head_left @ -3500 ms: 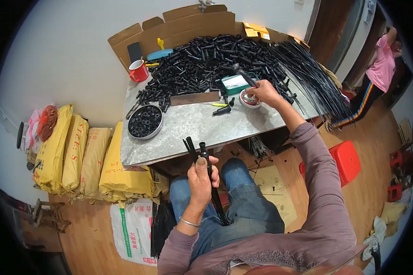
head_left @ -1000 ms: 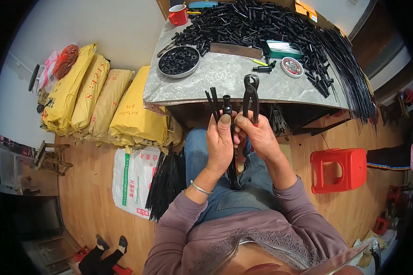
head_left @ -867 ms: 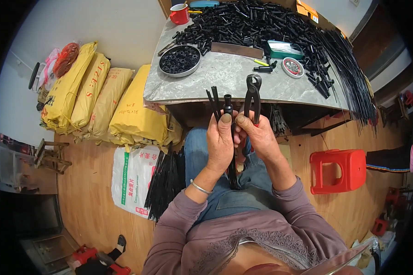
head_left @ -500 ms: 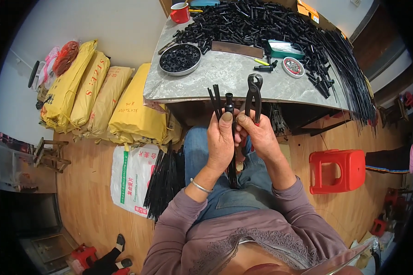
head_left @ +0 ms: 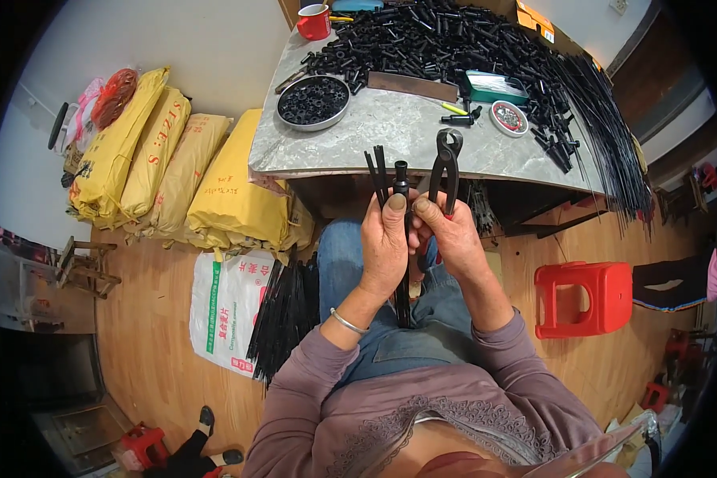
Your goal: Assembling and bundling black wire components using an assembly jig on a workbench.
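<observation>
Black rods [head_left: 377, 171] stand upright in the left hand [head_left: 384, 243], over the person's lap and just in front of the counter's near edge [head_left: 358, 169]. That hand's grip is closed around them: the thumb presses on the front, and one rod carries a short black sleeve [head_left: 401, 170] at its top. The lower ends of the rods run down between the knees.

Just to the right, the right hand [head_left: 452, 239] touches the left, and its grip is closed on the handles of black end-cutting pincers [head_left: 446, 159], whose rounded head stands above the fingers beside the sleeved rod tip. The head looks nearly shut, with nothing visibly between its two halves.

As I judge it, the step in hand is lining up tool and rod: the sleeve is seated on the rod, but the pincers have not taken hold of it. The next move would call for opening the pincer head, bringing it across to the sleeve, and squeezing squarely while the left hand keeps the rod from turning.

On the counter behind, from left to right, sit a round bowl of small black rings [head_left: 313, 101], a heap of black tubes [head_left: 446, 40], a green box [head_left: 494, 85] and a small round tin [head_left: 508, 117]. Long thin rods [head_left: 605, 119] hang over the counter's right edge.
</observation>
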`<state>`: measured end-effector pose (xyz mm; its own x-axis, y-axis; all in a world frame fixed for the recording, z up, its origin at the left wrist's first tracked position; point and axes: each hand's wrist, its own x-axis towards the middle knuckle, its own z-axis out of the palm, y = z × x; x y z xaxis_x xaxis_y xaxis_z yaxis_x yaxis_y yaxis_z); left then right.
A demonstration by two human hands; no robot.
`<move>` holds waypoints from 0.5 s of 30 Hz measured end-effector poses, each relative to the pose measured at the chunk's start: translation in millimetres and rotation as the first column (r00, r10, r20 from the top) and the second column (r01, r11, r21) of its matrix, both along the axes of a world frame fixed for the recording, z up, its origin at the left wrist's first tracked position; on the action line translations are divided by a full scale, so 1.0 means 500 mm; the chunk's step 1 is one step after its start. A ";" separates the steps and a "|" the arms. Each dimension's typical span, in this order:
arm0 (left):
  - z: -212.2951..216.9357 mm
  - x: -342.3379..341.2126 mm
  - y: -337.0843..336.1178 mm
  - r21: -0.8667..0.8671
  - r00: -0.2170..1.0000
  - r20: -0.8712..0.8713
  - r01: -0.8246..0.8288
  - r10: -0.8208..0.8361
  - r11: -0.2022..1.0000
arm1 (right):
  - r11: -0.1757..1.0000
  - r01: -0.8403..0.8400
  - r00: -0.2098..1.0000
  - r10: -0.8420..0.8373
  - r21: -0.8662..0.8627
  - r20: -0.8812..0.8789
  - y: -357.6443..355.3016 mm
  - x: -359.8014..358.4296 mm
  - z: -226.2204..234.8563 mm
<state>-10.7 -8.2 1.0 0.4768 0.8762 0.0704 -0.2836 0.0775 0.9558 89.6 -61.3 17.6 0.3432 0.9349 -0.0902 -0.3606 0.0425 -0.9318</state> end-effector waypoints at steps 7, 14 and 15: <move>0.010 0.001 -0.005 0.035 1.000 0.007 -0.028 0.027 0.999 | 0.994 0.108 0.981 -0.112 0.034 0.156 -0.006 -0.022 0.006; 0.002 -0.013 0.020 -0.061 0.993 0.035 0.112 -0.110 0.992 | 0.988 0.141 0.921 -0.152 0.056 0.357 -0.009 -0.026 0.028; 0.002 -0.017 0.028 -0.060 0.993 0.036 0.110 -0.108 0.992 | 0.996 0.079 0.935 -0.084 0.030 0.345 -0.012 -0.018 0.037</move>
